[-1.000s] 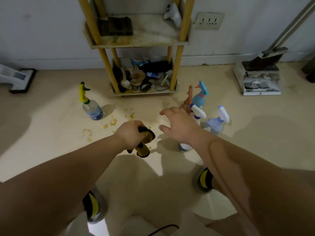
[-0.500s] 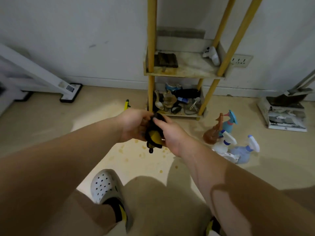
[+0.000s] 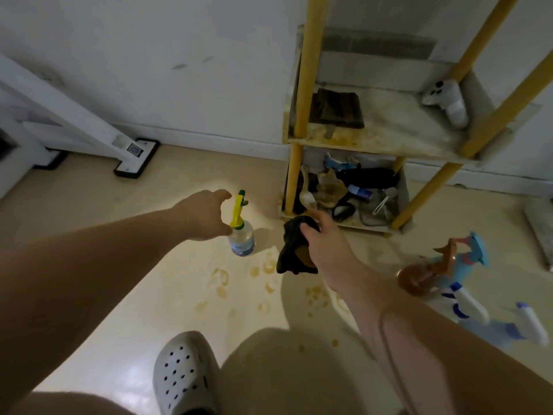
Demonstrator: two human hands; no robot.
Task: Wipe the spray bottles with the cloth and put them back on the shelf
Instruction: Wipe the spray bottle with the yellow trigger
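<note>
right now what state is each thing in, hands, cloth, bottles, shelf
left hand, open, beside the yellow-topped bottle's sprayer
right hand, gripping the cloth
cloth, bunched, hanging from the right hand
yellow-topped bottle, upright on the floor, off the shelf
brown bottle, on the floor, blurred
shelf, stained, bottom tier cluttered
</note>
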